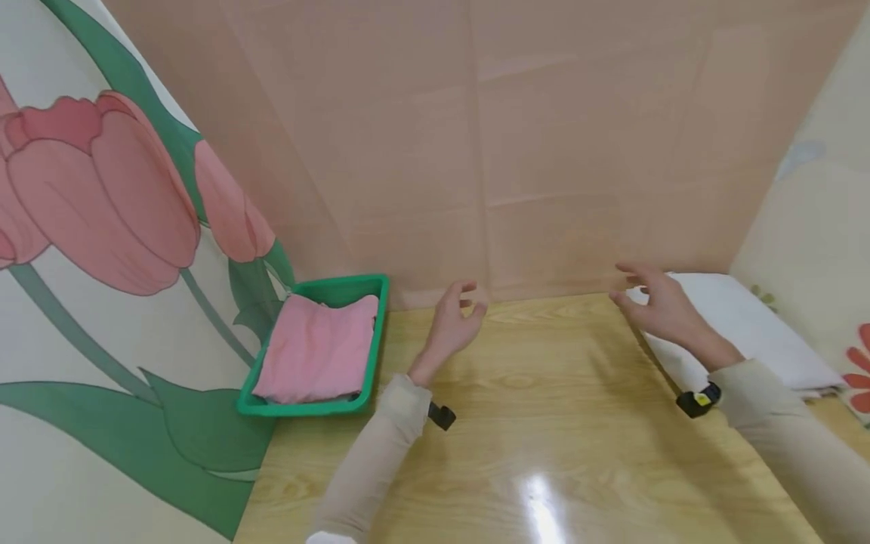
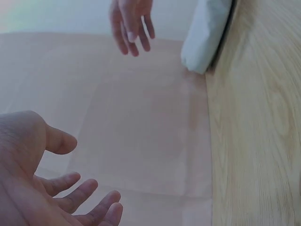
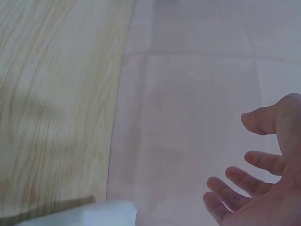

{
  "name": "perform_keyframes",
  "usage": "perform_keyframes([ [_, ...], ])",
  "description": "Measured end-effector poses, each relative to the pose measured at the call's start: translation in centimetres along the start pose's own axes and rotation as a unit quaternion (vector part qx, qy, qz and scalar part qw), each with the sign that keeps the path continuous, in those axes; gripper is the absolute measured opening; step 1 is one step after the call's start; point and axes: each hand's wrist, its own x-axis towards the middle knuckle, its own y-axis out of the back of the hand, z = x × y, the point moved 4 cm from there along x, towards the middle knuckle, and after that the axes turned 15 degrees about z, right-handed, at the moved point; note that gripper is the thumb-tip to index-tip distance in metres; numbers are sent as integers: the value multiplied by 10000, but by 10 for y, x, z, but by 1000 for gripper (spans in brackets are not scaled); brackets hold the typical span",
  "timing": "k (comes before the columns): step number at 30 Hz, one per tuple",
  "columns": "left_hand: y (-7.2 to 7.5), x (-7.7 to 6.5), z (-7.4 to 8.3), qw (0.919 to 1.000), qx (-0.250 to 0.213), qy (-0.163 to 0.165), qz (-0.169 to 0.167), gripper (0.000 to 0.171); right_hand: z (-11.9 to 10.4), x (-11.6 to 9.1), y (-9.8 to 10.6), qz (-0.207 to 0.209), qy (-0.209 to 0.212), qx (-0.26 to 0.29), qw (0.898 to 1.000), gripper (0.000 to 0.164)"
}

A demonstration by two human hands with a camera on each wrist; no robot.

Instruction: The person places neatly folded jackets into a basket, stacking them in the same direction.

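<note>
My left hand (image 1: 454, 325) hovers over the middle of the table, right of the green basket (image 1: 377, 347). Its fingers are relaxed and slightly bent, with nothing in them, as the left wrist view also shows. A folded pink cloth (image 1: 318, 351) lies in the basket. On the other side, my right hand (image 1: 662, 306) is raised beside a white folded cloth (image 1: 741, 325), overlapping its left edge in the head view. The thumb and fingers (image 3: 249, 181) of this hand are spread apart and hold nothing.
The wooden table (image 1: 530, 408) runs back to a brownish-pink sheet (image 1: 544, 151) hanging behind it. At the left stands a wall panel with painted tulips (image 1: 102, 189). Another pale wall with a red flower (image 1: 858, 363) closes off the right side.
</note>
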Motion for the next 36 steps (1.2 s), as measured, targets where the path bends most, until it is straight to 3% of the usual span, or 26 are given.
perform_keyframes([
  [13, -49, 0, 12, 9994, -121, 314, -115, 47, 61, -7, 42, 384, -372, -174, 9984, 55],
  [18, -66, -1, 14, 9989, -153, 421, -142, 48, 82, -8, 60, 500, -648, -294, 9962, 61],
  [24, -86, -4, 17, 9986, -241, 424, -194, 45, 109, -12, 74, 338, -889, -442, 9945, 70],
  [36, -127, -12, 14, 9969, -225, 647, -380, 49, 171, -30, 98, 442, -1849, -839, 9782, 81],
])
